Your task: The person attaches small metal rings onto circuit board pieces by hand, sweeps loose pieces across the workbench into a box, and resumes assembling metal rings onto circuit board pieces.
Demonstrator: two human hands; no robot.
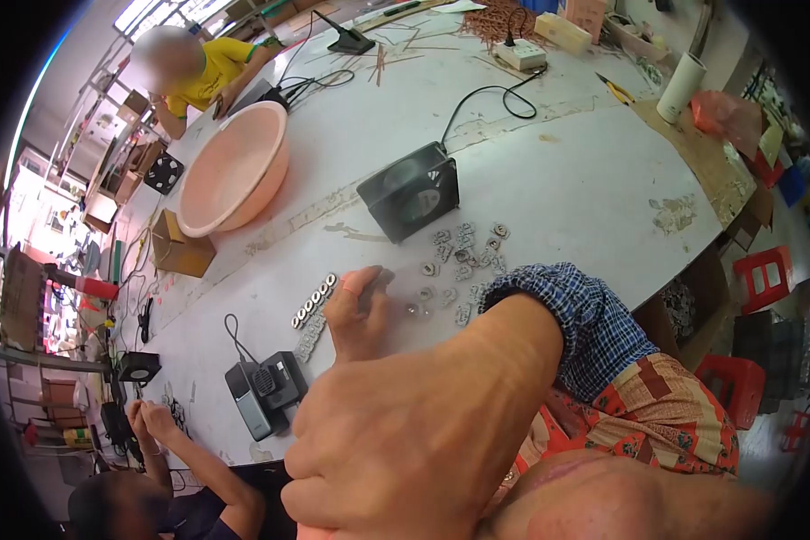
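Observation:
Close to the camera, my right hand (405,441) is curled into a fist, its back towards me; anything inside is hidden. A blue checked sleeve (594,333) surrounds that forearm. My left hand (355,315) rests lower, over the table, with forefinger and thumb apart and its wrist hidden behind the right hand. Just left of it lies a row of white ring-shaped parts (313,301), with clear-looking pieces (310,340) alongside. To its right, small metallic parts (464,236) are scattered, some transparent and blurred.
A black fan-like box (411,193) stands beyond the parts. Left are a pink basin (234,171) and a cardboard box (180,245). A device (265,391) sits near my hands. One person in yellow (216,72) sits across; another person's hands (153,421) are lower left.

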